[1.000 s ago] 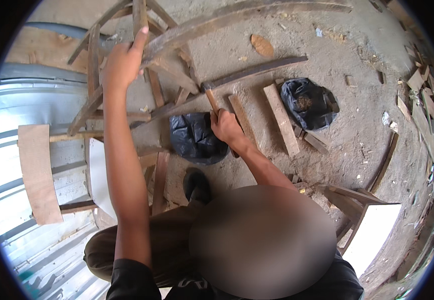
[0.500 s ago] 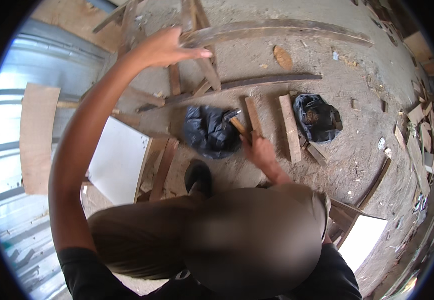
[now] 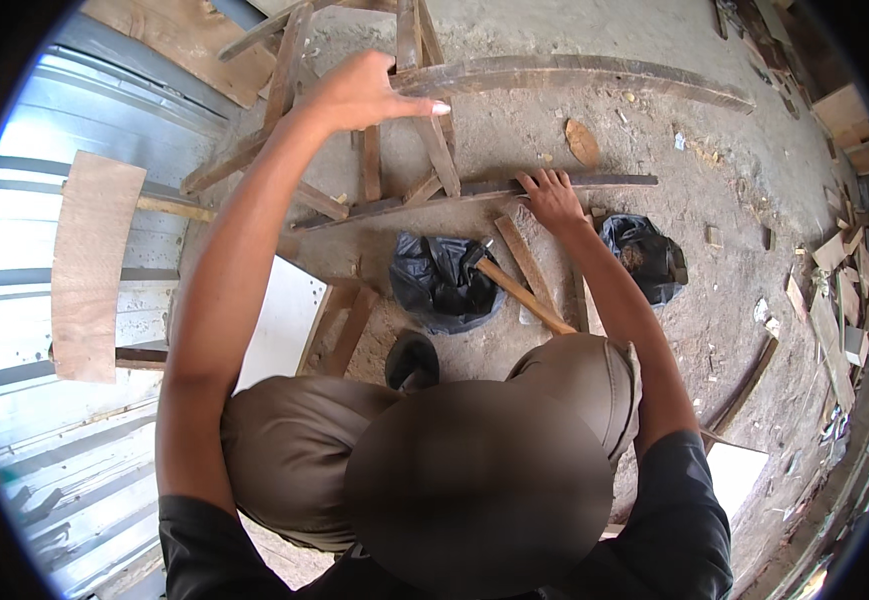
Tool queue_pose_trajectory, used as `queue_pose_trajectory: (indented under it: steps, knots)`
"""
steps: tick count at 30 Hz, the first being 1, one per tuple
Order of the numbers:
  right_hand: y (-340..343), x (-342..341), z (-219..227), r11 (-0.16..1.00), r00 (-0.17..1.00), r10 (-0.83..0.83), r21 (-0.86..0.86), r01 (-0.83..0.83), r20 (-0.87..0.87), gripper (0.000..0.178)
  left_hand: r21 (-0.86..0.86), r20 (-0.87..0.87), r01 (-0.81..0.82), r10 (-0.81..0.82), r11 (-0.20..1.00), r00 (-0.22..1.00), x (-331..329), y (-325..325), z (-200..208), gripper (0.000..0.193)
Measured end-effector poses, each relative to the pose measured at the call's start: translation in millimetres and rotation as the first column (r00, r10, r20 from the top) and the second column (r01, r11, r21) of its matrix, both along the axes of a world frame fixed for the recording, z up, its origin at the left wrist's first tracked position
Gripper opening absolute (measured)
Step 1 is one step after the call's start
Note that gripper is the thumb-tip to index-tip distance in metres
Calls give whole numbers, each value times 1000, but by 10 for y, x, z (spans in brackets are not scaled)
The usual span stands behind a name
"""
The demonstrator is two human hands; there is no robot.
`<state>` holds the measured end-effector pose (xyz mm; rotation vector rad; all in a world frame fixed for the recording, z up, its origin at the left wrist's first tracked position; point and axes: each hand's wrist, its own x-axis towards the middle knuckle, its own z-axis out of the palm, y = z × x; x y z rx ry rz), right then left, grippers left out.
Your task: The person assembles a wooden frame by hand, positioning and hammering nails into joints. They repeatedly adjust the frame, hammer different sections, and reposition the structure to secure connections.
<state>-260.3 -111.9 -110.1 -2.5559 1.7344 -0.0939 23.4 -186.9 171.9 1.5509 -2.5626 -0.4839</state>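
My left hand (image 3: 354, 95) grips the joint of a wooden frame, thumb stretched along the near side of its long upper beam (image 3: 574, 72); some of its fingers are hidden. Farther right, my right hand (image 3: 556, 203) has its fingers curled over a long dark wooden bar (image 3: 609, 181) lower in the frame. A hammer (image 3: 529, 294) lies free, its head on a black plastic bag (image 3: 432, 300) and its handle reaching toward my right knee. Beside the hammer is a short wooden batten (image 3: 526, 260).
A second black bag (image 3: 644, 262) with brown bits inside stands right of my right forearm. White-topped wooden pieces (image 3: 279, 310) stand by my left leg. A plywood piece (image 3: 94, 265) is by the corrugated metal wall at left. Scrap wood (image 3: 834, 290) is heaped along the right.
My right hand has let go of the hammer, leaving it on the bag, and moved forward onto the dark bar. My left hand keeps its place on the frame.
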Motion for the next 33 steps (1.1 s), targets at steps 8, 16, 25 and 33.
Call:
queue_pose_trajectory:
  steps: [8,16,25,33]
  knots:
    - [-303,-99,700,957,990,143,-255,-138,0,48,-401,84,-195,248,895,965,-124,-657,775,64]
    - [-798,-250,1215,976,993,117,-181,-119,-22,56,-610,39,-124,186,782,982,-133,-1541,788,79]
    - [-1168,-259,1616,969,990,139,-210,-133,12,60,-619,136,-121,257,776,957,-48,-2447,785,97]
    - [-1449,-340,1768,953,965,238,-218,-210,114,57,-575,96,-109,199,811,975,-8,-2868,739,101]
